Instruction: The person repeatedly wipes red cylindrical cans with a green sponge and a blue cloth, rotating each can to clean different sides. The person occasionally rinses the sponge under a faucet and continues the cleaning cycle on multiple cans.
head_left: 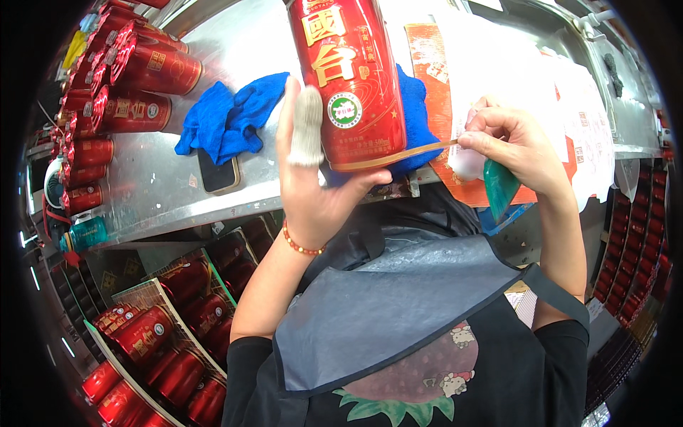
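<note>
A glossy red bottle [368, 80] with raised gold characters and a round green-and-white emblem lies tilted before me, over a blue cloth [413, 117]. My left hand [312, 187] steadies it, thumb at its base and fingers along its left side. One of those fingers wears a pale ribbed finger cot [307, 128]. Around the base runs a narrow gold-brown strip [416, 153]. Its free end is pinched between thumb and finger of my right hand [509, 141], stretched out to the right. Below the same hand hangs a green plastic scraper [500, 189], its grip partly hidden.
Another blue cloth [229, 117] partly covers a phone [219, 173] on the metal table [160, 187]. Several red bottles [155, 64] stand at left. Orange backing [427, 58] and white sheets [587, 133] lie at right. Crates of red bottles [144, 336] sit below left.
</note>
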